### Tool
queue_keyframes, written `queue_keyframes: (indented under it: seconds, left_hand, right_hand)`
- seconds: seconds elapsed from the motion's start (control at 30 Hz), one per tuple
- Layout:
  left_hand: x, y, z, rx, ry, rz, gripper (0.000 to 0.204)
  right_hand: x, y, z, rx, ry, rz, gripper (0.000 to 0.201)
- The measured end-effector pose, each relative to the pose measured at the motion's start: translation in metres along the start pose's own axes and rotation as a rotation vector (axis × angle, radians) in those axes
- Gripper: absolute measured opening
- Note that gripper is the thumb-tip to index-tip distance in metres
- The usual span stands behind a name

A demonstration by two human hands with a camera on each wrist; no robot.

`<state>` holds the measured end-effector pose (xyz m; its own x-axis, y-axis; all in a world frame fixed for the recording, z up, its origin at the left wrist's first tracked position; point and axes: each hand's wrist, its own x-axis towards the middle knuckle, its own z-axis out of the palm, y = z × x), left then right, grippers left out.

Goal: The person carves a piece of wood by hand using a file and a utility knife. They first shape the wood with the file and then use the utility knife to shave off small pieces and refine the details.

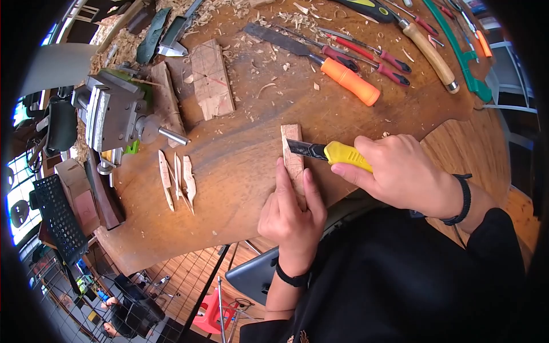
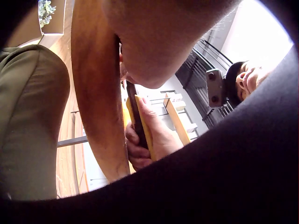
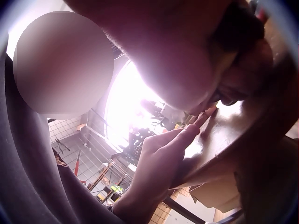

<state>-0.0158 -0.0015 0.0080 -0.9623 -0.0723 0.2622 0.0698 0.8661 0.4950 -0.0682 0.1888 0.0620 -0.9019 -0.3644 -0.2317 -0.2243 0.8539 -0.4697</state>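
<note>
A short flat strip of wood (image 1: pixel 294 166) lies near the table's front edge, pointing away from the body. My left hand (image 1: pixel 290 220) holds its near end between thumb and fingers. From the right, my right hand (image 1: pixel 409 171) grips a yellow utility knife (image 1: pixel 346 154), thumb along the handle. The knife's dark blade crosses the strip close to its far end. In the left wrist view the yellow-edged knife (image 2: pixel 141 122) shows in the right hand (image 2: pixel 161 137). The right wrist view shows the left hand (image 3: pixel 161 156) with fingers extended to the wood; the blade is hidden there.
Thin wood offcuts (image 1: pixel 186 180) lie left of the strip. A metal vise (image 1: pixel 117 117) stands at the left, with a marked wood block (image 1: pixel 211 80) behind. An orange-handled chisel (image 1: pixel 349 82), several red-handled files (image 1: pixel 394 62) and a wooden-handled tool (image 1: pixel 430 54) lie at the back among shavings.
</note>
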Motion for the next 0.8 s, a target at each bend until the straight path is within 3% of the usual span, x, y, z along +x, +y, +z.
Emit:
queue_keyframes:
  seconds: [0.8]
  left_hand:
    - [-0.003,0.0,0.005,0.085,0.039,-0.009,0.041]
  right_hand:
    - [0.0,-0.008,0.017,-0.076,0.138,0.011,0.056]
